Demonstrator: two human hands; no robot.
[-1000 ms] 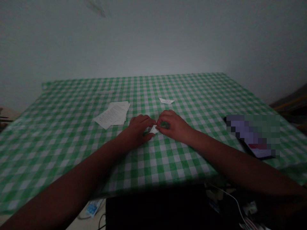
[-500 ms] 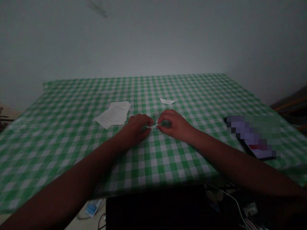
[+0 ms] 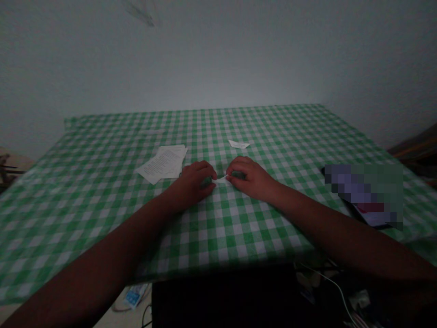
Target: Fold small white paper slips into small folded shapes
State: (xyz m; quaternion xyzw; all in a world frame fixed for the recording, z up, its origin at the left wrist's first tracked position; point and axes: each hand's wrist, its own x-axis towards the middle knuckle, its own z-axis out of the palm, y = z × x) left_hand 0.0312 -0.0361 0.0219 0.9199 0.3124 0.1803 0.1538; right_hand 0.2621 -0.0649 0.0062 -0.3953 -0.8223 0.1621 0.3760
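Observation:
Between my two hands, low over the checked tablecloth, is a small piece of white paper (image 3: 221,178). My left hand (image 3: 197,183) pinches its left end between thumb and fingers. The right end is pinched the same way by my right hand (image 3: 248,177). Most of the paper is covered by my fingertips, so its exact folded shape is hard to make out. Just beyond my left hand lie several printed paper sheets (image 3: 164,164), overlapping. Past my right hand sits a small folded paper boat (image 3: 239,144).
A green and white checked cloth (image 3: 218,232) covers the table, which meets a plain wall (image 3: 218,54). On the right lies a dark-edged device (image 3: 372,219), its screen blurred out. Below the front edge are a white cable (image 3: 336,286) and a blue and white packet (image 3: 135,295).
My right hand has shifted slightly right, leaving a little more of the white paper showing between my fingers. My left hand has barely moved, and the other papers lie as before.

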